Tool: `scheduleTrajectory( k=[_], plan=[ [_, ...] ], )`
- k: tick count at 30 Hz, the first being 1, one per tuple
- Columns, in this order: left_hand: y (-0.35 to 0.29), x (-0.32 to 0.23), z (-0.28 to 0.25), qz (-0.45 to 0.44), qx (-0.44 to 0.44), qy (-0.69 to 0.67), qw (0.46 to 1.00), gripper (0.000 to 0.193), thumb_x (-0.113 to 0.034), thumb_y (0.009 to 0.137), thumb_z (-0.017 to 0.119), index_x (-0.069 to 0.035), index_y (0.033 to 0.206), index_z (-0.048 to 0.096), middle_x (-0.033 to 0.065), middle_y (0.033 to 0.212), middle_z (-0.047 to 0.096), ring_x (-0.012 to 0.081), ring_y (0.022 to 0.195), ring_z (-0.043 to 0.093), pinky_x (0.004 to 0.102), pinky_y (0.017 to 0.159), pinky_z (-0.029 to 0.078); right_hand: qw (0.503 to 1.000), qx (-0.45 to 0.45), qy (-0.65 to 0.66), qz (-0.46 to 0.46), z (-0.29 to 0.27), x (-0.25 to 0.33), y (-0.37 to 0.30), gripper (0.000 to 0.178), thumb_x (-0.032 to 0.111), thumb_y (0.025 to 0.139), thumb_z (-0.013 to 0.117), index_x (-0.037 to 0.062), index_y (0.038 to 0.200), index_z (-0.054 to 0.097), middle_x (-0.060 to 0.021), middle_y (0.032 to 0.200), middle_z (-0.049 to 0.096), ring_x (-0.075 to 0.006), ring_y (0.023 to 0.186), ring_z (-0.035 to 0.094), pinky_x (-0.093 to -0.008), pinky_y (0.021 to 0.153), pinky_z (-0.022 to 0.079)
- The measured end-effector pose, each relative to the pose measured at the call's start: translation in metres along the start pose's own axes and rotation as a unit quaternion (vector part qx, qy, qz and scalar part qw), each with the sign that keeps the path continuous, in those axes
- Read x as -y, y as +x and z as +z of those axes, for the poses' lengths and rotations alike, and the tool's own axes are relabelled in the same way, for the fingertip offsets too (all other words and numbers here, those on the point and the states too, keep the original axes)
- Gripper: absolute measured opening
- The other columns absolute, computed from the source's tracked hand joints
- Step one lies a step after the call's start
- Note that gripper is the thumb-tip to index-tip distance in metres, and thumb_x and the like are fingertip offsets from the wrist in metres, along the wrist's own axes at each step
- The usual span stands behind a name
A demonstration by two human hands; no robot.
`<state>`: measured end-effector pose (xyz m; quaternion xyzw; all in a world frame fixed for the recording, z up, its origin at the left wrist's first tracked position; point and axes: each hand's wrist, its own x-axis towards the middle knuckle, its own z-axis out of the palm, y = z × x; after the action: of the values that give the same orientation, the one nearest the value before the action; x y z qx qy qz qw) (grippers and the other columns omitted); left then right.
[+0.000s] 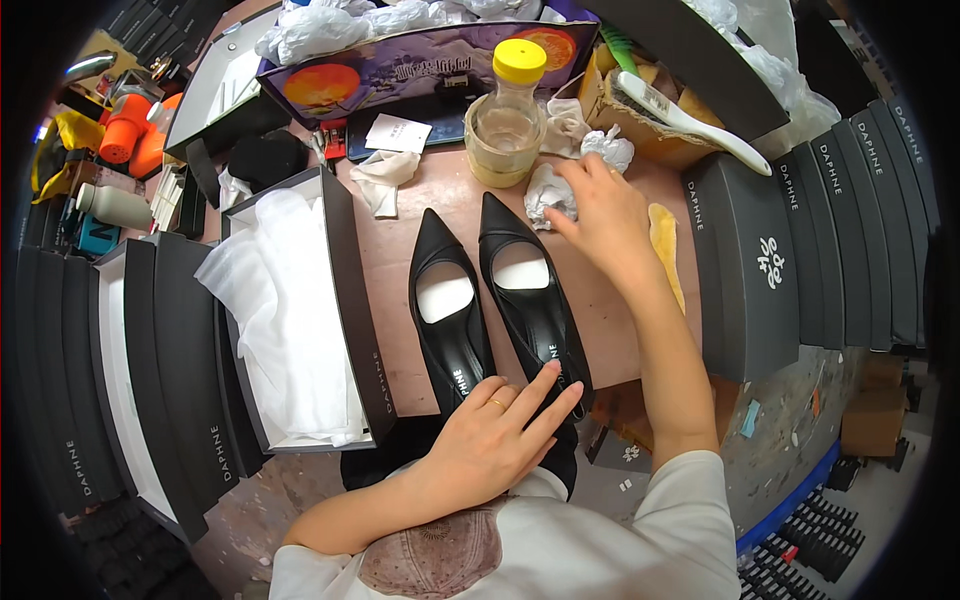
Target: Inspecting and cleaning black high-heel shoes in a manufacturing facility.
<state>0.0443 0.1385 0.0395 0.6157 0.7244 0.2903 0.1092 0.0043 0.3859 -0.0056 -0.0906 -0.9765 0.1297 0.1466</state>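
Two black pointed flat shoes point(447, 260) lie side by side on the pink table, toes pointing away from me, with white insole patches showing. My left hand point(500, 430) rests over their heel ends, its fingers stretched out and a ring on one of them. Farther off, my right hand point(608, 215) reaches to a crumpled wad of white paper point(550, 196). Its thumb and fingers are apart at the wad's right edge. A second white wad point(608, 148) lies just beyond those fingers.
Left of the shoes stands an open dark shoebox point(358, 320) with white tissue paper point(285, 300). A yellow-capped jar point(505, 130) and a white-handled brush point(690, 125) are at the back. Stacked dark shoeboxes point(745, 260) flank the right; a yellow cloth point(664, 250) lies beside my right forearm.
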Motion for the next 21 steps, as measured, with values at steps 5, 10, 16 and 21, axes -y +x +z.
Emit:
scheduleTrajectory(
  k=[5, 10, 16, 21],
  plan=[
    [0.002, 0.001, 0.002, 0.010, -0.016, -0.012, 1.000, 0.060, -0.014, 0.070, 0.072, -0.005, 0.126, 0.052, 0.0169, 0.121, 0.054, 0.0244, 0.081, 0.057, 0.0338, 0.080, 0.045, 0.993, -0.083, -0.003, -0.086, 0.028, -0.026, -0.002, 0.029, 0.006, 0.069, 0.070, 0.0071, 0.096, 0.061, -0.0096, 0.098, 0.058, -0.0279, 0.096, 0.058, -0.0416, 0.075, 0.050],
    [-0.002, 0.003, 0.005, 0.003, -0.036, -0.005, 0.999, 0.060, -0.013, 0.070, 0.072, -0.004, 0.126, 0.052, 0.0176, 0.120, 0.054, 0.0239, 0.079, 0.057, 0.0333, 0.078, 0.045, 0.920, 0.027, 0.385, 0.068, -0.044, 0.021, -0.040, 0.028, 0.001, 0.074, 0.066, 0.0045, 0.102, 0.066, -0.0107, 0.099, 0.061, -0.0201, 0.078, 0.060, -0.0322, 0.068, 0.048],
    [0.001, 0.002, 0.012, 0.017, -0.043, 0.017, 0.999, 0.054, -0.012, 0.071, 0.069, -0.001, 0.122, 0.054, 0.0213, 0.119, 0.055, 0.0212, 0.074, 0.056, 0.0323, 0.073, 0.044, 0.977, 0.112, 0.178, -0.033, -0.009, 0.036, -0.050, 0.025, 0.000, 0.072, 0.066, 0.0021, 0.097, 0.064, -0.0107, 0.089, 0.058, -0.0260, 0.076, 0.059, -0.0344, 0.067, 0.047],
    [-0.001, 0.005, 0.023, 0.014, -0.078, 0.040, 0.996, 0.050, -0.011, 0.069, 0.072, -0.001, 0.116, 0.057, 0.0194, 0.114, 0.058, 0.0195, 0.071, 0.057, 0.0299, 0.067, 0.044, 0.970, 0.139, 0.049, -0.193, 0.001, 0.038, -0.032, 0.028, 0.002, 0.073, 0.060, 0.0038, 0.100, 0.056, -0.0093, 0.098, 0.053, -0.0303, 0.087, 0.057, -0.0410, 0.071, 0.048]
  ],
)
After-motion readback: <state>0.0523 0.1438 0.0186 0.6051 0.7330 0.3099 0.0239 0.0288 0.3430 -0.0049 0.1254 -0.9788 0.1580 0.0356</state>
